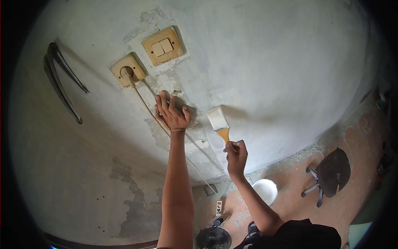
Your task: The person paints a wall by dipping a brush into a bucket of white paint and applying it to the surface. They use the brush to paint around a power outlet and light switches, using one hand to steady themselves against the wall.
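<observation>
My left hand [172, 114] lies against the wall [257, 62] with its fingers spread, just below a socket [127, 70] with a plug in it. A cord [149, 110] runs from the plug down past this hand. Higher up is a double switch [163, 46]. To the right, my right hand [235, 157] is closed around the yellow handle of a wide paintbrush [218, 118]. The brush's bristles are coated white and meet or nearly meet the wall. Peeling, rough patches show around my left hand.
A bent dark metal piece [60, 83] is on the wall at left. On the floor below are a white bucket [264, 191], a power strip [219, 207], a round black container [213, 238] and a dark wheeled chair [333, 172].
</observation>
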`<state>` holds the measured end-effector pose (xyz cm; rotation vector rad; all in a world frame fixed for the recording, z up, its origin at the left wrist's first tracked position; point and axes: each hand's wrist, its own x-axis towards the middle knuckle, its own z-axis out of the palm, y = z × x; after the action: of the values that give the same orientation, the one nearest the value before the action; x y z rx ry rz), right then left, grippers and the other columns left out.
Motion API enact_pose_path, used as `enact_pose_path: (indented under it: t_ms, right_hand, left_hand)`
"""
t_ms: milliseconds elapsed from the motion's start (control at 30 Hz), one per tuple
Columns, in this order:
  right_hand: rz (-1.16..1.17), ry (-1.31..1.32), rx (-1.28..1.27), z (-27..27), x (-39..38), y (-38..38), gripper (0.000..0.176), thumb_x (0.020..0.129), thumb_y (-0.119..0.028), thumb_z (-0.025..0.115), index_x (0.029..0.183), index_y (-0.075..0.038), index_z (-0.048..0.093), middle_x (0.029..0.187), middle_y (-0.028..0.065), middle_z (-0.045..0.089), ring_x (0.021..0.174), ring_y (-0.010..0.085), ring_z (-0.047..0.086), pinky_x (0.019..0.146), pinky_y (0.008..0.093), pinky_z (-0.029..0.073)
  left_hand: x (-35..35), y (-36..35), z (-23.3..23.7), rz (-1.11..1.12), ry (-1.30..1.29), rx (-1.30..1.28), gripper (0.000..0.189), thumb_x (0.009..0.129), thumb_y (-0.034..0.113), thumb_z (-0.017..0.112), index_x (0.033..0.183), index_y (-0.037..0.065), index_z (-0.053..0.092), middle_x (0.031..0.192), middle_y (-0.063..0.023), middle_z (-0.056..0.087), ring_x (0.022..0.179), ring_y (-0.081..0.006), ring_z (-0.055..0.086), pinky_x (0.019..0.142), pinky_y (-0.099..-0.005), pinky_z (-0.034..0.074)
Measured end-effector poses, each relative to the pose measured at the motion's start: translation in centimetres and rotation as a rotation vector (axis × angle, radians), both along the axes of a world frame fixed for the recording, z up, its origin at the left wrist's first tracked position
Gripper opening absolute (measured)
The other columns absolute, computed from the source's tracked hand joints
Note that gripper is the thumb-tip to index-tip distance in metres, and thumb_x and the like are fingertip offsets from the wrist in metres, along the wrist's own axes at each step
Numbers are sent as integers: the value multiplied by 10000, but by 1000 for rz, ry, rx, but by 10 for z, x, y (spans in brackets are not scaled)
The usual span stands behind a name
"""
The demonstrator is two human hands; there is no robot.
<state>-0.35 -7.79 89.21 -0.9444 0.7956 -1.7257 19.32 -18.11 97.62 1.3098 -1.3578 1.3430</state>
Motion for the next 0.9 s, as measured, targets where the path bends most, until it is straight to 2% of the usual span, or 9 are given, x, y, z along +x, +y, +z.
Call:
enact_pose_path:
  t_ms: [33, 100, 133, 267, 333, 433, 667, 767, 900]
  right_hand:
    - [-18, 39, -18, 1, -6, 4, 166, 923, -162, 561, 865, -38, 467, 693, 12, 535, 513, -3, 359, 444, 168, 271]
    - [-103, 76, -142, 11, -14, 2, 157, 931, -126, 540, 874, -4, 459, 705, 39, 541, 608, 73, 476, 559, 204, 378]
    - [-180, 164, -246, 24, -15, -3, 156, 937, -126, 531, 887, 3, 460, 684, 27, 512, 596, 63, 438, 537, 210, 356]
    - [-283, 431, -416, 66, -15, -29, 122, 902, -73, 560, 932, 11, 478, 705, 117, 517, 565, 186, 520, 507, 280, 409]
    - [-426, 618, -561, 72, -9, -39, 128, 871, -42, 575, 941, 14, 485, 783, 162, 536, 594, 295, 560, 499, 344, 448]
    - [-409, 749, -452, 54, -5, -37, 130, 857, -29, 575, 945, 15, 490, 824, 163, 544, 627, 331, 575, 494, 381, 460]
    - [-363, 742, -344, 8, -17, -11, 111, 861, -40, 580, 927, 7, 505, 784, 149, 563, 609, 312, 588, 480, 347, 461]
    - [-392, 656, -382, 19, -19, -8, 113, 857, -47, 596, 902, 10, 509, 770, 145, 565, 587, 294, 583, 467, 335, 448]
    - [-455, 681, -533, 55, -11, -29, 104, 850, -41, 595, 893, 0, 509, 776, 144, 567, 591, 293, 585, 459, 343, 448]
  left_hand:
    - [0, 0, 0, -5, 1, 2, 493, 909, 414, 340, 1269, 86, 416, 1426, -163, 348, 1341, -349, 281, 1029, -457, 172]
    - [0, 2, -2, -10, 4, 15, 492, 909, 414, 342, 1271, 88, 415, 1426, -163, 348, 1341, -348, 280, 1030, -455, 169]
    - [-1, 3, -1, -19, 14, 12, 489, 909, 414, 347, 1269, 90, 414, 1427, -162, 348, 1341, -347, 280, 1030, -457, 170]
    - [-1, 2, -2, -16, 12, 7, 485, 908, 416, 359, 1263, 91, 414, 1427, -161, 348, 1340, -345, 282, 1027, -459, 174]
    - [-1, 1, 0, -19, 7, 2, 484, 907, 416, 356, 1260, 90, 416, 1427, -161, 348, 1339, -346, 283, 1026, -460, 177]
    - [-2, 4, -3, -22, 16, 15, 483, 907, 418, 349, 1252, 88, 423, 1426, -162, 350, 1337, -348, 286, 1025, -463, 181]
    - [-2, 0, -2, -23, 7, -28, 489, 901, 411, 348, 1267, 98, 433, 1418, -160, 366, 1331, -336, 301, 1037, -450, 169]
    - [0, 1, -1, -37, 3, -22, 507, 899, 407, 353, 1306, 112, 414, 1420, -157, 370, 1325, -328, 316, 1042, -439, 164]
    - [-1, 1, -2, -22, 3, 5, 480, 907, 413, 343, 1245, 83, 424, 1423, -173, 347, 1332, -354, 284, 1018, -459, 183]
